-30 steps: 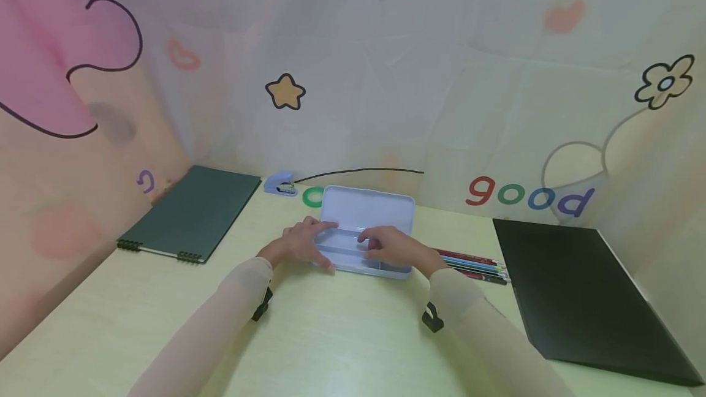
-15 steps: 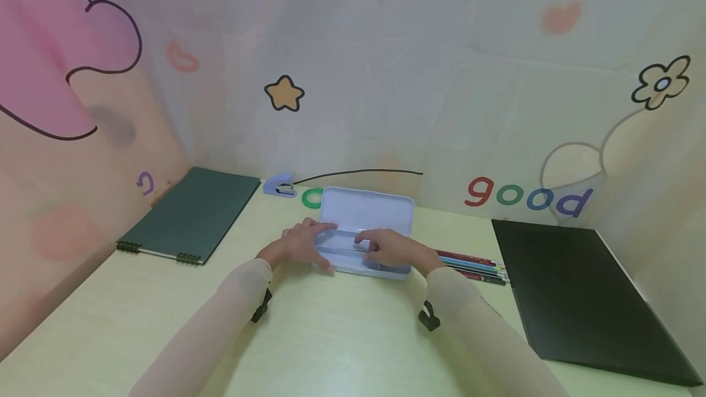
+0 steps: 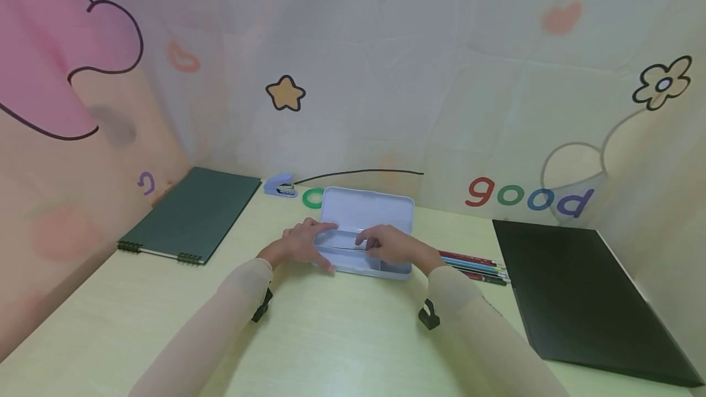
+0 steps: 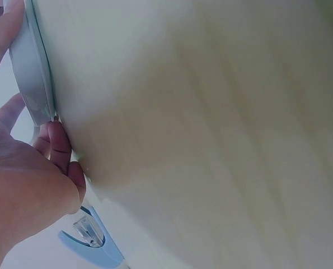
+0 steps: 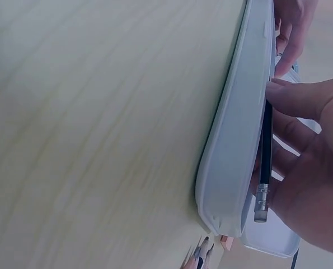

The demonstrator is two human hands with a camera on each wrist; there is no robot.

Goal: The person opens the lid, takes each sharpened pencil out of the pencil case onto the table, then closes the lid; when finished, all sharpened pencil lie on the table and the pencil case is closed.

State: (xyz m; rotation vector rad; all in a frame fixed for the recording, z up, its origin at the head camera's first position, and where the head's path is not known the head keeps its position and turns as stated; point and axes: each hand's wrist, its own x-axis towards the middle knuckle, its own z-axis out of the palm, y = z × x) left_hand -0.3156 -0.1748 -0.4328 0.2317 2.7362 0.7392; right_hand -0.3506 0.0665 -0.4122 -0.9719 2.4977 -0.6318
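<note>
A pale lilac pencil box (image 3: 366, 207) lies with its lid raised against the back, its divided tray (image 3: 344, 258) facing me. My left hand (image 3: 302, 242) grips the box's left end, thumb along the near side and fingers round the far side. Over the right half of the tray, my right hand (image 3: 393, 245) holds a dark pencil (image 5: 266, 140) with thumb and fingers. In the right wrist view, its eraser end points toward the camera, by the box's near wall; its other end is hidden.
Several pencils (image 3: 477, 266) lie right of the box, beside a large black folder (image 3: 590, 299). A dark green spiral notebook (image 3: 195, 213) is at the left. A blue stapler (image 3: 280, 185) and a green ring (image 3: 312, 198) stand behind, near the curtain (image 3: 353, 127).
My right hand dips and rises slightly over the tray, staying at about the same spot. The left hand and the box hold still.
</note>
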